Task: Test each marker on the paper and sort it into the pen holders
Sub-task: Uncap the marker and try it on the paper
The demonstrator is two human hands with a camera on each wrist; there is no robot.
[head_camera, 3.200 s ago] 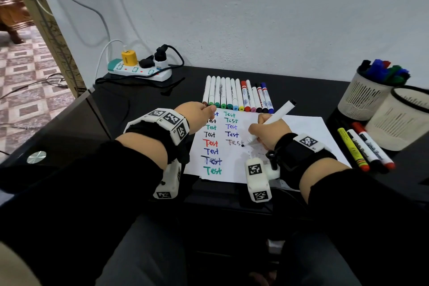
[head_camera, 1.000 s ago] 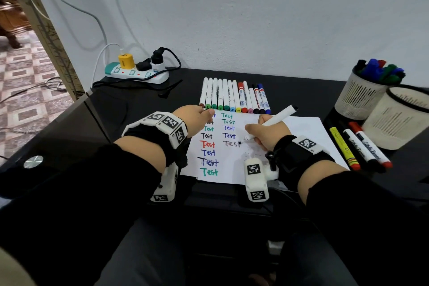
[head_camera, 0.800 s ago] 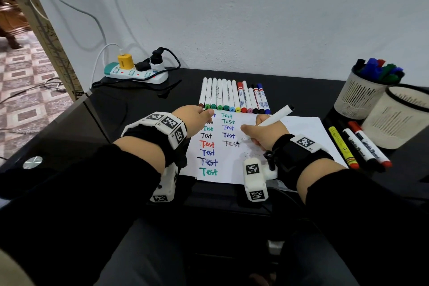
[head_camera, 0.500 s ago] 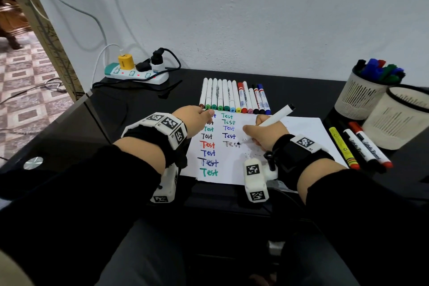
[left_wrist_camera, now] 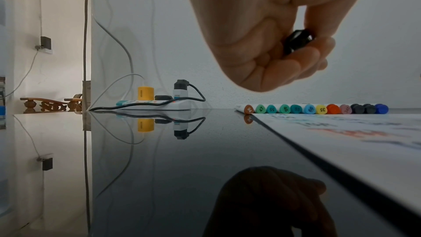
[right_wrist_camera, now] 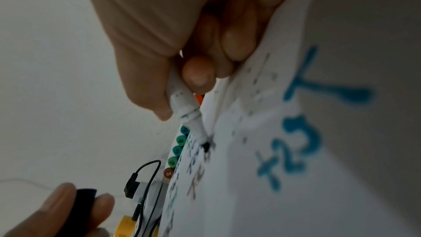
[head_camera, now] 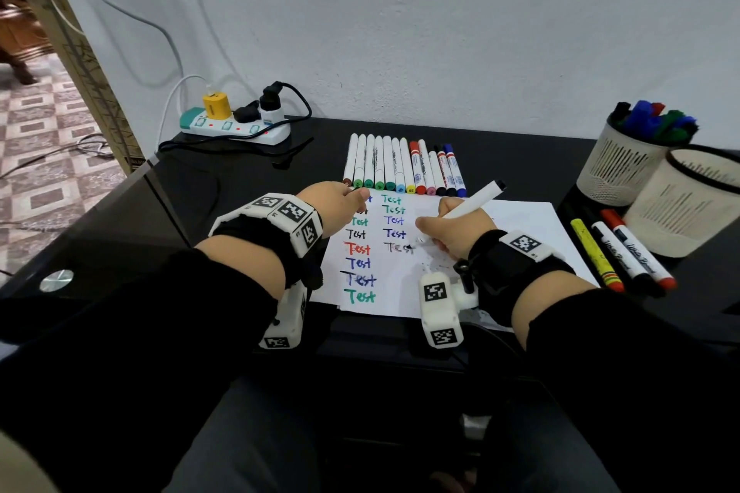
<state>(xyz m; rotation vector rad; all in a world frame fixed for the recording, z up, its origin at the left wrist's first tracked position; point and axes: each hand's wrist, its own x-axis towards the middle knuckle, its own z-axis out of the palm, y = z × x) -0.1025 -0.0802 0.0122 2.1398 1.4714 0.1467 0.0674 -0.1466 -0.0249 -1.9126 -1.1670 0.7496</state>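
My right hand (head_camera: 448,230) grips a white black-tipped marker (head_camera: 474,200) like a pen, its tip (right_wrist_camera: 206,146) on the white paper (head_camera: 520,228) at the end of a faint grey "Test". My left hand (head_camera: 340,202) rests at the paper's upper left corner and pinches the marker's black cap (left_wrist_camera: 297,40) between thumb and fingers. A row of capped markers (head_camera: 404,172) lies along the paper's far edge. Two pale mesh pen holders stand at the right: the far one (head_camera: 624,160) full of markers, the near one (head_camera: 688,208) showing none.
A yellow, a black and a red marker (head_camera: 618,256) lie right of the paper, in front of the holders. A power strip (head_camera: 236,128) with plugs and cables sits at the back left of the glossy black desk (head_camera: 120,236). The wall rises just behind.
The right hand has shifted slightly left along the grey word, the marker tip still on the paper. The left hand has stayed in place with the cap.
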